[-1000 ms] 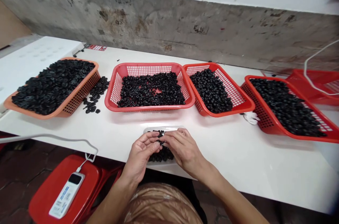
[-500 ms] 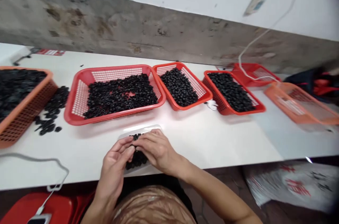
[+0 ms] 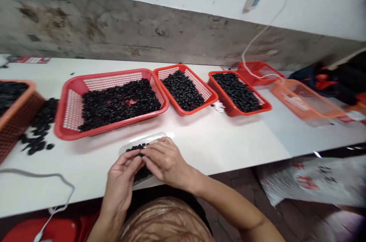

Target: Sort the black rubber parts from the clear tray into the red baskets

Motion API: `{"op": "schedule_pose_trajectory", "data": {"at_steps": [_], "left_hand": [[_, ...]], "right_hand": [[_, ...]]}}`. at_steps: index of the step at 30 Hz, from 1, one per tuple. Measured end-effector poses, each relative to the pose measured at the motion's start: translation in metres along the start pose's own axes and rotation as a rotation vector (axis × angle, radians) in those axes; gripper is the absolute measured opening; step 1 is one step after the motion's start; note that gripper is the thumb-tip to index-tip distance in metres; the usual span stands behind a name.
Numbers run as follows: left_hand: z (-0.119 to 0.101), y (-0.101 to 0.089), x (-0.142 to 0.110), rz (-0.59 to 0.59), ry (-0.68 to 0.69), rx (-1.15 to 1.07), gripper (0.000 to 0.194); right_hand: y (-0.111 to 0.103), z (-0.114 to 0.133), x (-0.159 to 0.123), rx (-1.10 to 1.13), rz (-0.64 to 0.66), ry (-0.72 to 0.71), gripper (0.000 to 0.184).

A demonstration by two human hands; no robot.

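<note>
My left hand [image 3: 121,175] and my right hand [image 3: 167,162] meet fingertip to fingertip above a shallow clear tray [image 3: 162,135]. Both are closed in a pinch on a small black part [image 3: 140,154], mostly hidden by the fingers. Under them, the tray holds many small black pieces [image 3: 142,173]. Beyond it stands a pinkish-red mesh basket [image 3: 88,134] with black ring-shaped parts [image 3: 122,100] spread over its bottom.
Two narrower red baskets [image 3: 187,112] [image 3: 264,109] of black parts stand to the right, then an orange basket [image 3: 317,114]. At left, loose black parts [image 3: 40,131] lie beside another orange basket [image 3: 17,118]. A white cable [image 3: 64,184] hangs over the table's front edge.
The view has turned a little to the right, so baskets and wall appear shifted left. Both hands stay pinched together over the clear tray, with only slight finger movement.
</note>
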State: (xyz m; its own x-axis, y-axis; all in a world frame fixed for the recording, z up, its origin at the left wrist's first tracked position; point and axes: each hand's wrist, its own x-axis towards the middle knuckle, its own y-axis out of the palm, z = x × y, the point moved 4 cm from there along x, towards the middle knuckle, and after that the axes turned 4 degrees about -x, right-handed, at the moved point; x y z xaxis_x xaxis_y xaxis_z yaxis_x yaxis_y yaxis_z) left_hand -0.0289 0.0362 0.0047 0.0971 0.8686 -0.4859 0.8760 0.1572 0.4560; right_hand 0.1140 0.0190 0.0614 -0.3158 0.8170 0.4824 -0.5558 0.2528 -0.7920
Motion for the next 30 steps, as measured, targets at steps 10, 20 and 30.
{"op": "schedule_pose_trajectory", "data": {"at_steps": [10,20,30], "left_hand": [[0.003,0.011,-0.003,0.025,-0.029,-0.106,0.035],[-0.004,0.007,0.002,0.156,0.095,0.180,0.028],[-0.004,0.016,-0.006,0.228,0.019,0.042,0.029]], "right_hand": [[0.006,0.005,0.003,-0.187,-0.178,-0.080,0.021],[0.008,0.002,0.002,-0.156,-0.133,-0.059,0.023],[0.008,-0.007,0.005,0.037,-0.010,-0.163,0.029]]}}
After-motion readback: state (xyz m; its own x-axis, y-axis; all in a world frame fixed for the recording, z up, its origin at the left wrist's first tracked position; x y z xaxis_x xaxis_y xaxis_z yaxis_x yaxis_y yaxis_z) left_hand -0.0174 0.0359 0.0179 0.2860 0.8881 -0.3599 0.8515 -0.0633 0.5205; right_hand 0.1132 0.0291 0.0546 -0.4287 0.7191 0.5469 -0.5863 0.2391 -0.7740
